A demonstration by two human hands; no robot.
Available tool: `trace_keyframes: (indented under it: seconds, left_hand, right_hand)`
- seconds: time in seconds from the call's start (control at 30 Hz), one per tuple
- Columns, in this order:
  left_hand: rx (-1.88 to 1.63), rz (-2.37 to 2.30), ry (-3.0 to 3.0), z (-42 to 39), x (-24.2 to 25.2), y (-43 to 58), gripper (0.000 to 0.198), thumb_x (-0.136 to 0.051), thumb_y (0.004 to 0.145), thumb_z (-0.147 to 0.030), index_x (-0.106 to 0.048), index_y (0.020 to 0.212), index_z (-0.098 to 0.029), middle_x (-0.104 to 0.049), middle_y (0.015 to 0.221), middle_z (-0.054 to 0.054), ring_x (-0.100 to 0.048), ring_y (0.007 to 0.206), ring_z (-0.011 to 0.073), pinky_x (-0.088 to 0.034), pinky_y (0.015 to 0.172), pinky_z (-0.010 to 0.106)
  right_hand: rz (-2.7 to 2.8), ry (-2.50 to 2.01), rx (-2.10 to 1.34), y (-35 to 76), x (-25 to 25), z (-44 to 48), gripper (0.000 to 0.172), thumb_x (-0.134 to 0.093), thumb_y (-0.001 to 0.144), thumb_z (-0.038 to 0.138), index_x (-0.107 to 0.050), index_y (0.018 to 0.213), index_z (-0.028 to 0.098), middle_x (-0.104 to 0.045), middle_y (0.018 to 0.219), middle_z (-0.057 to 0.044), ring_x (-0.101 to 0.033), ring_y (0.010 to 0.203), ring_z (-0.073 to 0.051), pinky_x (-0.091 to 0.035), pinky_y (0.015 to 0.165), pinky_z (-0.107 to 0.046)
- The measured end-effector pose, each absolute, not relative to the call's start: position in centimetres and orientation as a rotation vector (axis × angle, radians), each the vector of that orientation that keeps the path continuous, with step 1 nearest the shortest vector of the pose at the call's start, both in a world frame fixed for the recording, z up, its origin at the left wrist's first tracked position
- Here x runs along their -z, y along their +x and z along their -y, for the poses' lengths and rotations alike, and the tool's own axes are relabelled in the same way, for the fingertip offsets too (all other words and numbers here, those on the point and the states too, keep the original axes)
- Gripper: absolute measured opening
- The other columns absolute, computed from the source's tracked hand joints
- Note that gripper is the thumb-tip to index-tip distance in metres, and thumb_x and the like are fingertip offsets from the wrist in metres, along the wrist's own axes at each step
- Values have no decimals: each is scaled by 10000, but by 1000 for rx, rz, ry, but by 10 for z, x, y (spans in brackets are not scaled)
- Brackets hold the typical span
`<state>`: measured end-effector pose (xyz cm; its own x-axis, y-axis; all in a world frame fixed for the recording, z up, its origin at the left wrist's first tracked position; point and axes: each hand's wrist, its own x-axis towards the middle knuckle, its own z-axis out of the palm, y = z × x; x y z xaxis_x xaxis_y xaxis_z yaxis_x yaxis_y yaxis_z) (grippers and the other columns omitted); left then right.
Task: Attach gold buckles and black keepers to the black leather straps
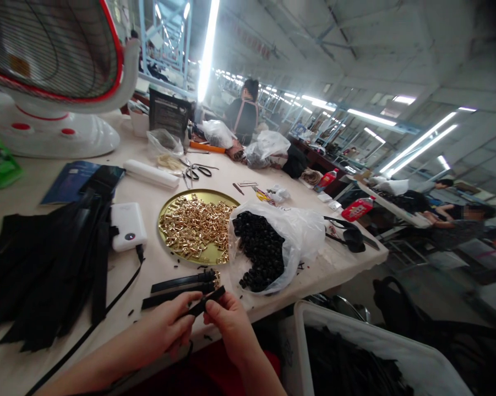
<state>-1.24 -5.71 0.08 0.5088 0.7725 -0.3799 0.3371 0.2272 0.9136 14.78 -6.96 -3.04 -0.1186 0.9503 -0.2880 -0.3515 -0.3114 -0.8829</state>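
Observation:
Both my hands hold one short black strap (208, 301) at the table's near edge. My left hand (169, 324) pinches its lower end and my right hand (227, 322) grips the middle, fingers closed. Two finished black straps with gold buckles (181, 283) lie just beyond my hands. A round gold tray (214, 197) holds several gold buckles (192, 225). To its right, a clear plastic bag (301, 231) spills small black parts (260, 250).
A pile of black straps (45, 264) covers the left of the table, beside a white power bank (127, 225) with a cable. A white and red fan (53, 82) stands far left. Scissors (196, 170) lie behind the tray. A white bin (355, 346) sits lower right. Other people work farther back.

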Motion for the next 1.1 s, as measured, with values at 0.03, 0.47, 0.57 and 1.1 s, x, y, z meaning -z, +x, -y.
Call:
trace_keyframes:
  seconds: [0.03, 0.47, 0.57, 1.1]
  left_hand:
    - [-431, -1091, 1378, 57, 0, -12, 470, -427, 778, -379, -418, 1206, -187, -514, 544, -67, -451, 441, 113, -346, 436, 206]
    - [-730, -1299, 1211, 27, 0, -25, 376, -413, 692, -571, -469, 726, -201, -317, 407, -123, -246, 351, 62, -171, 360, 170]
    - [-737, -1295, 1211, 28, 3, -24, 378, -415, 684, -570, -480, 728, -200, -305, 392, -126, -232, 332, 62, -162, 356, 177]
    - [-814, -1234, 1170, 21, -13, -14, 408, -514, 646, -576, -510, 762, -185, -344, 393, -122, -274, 344, 64, -182, 362, 182]
  right_hand:
    - [810, -1077, -1653, 143, 32, 71, 264, -696, 651, 340, -626, 824, 154, -557, 651, 18, -457, 520, -82, -367, 540, -216]
    - [2041, -1868, -266, 157, 19, -37, 172, -467, 820, 179, -634, 854, 151, -634, 924, -111, -574, 843, -202, -401, 718, -290]
    - [2112, -1926, -216, 150, 26, -61, 188, -466, 769, 63, -652, 779, 94, -644, 874, -186, -588, 824, -255, -393, 689, -336]
    - [1035, -1105, -1695, 143, 1, 19, 186, -629, 695, 303, -514, 726, 160, -617, 666, -3, -520, 506, -80, -405, 532, -213]
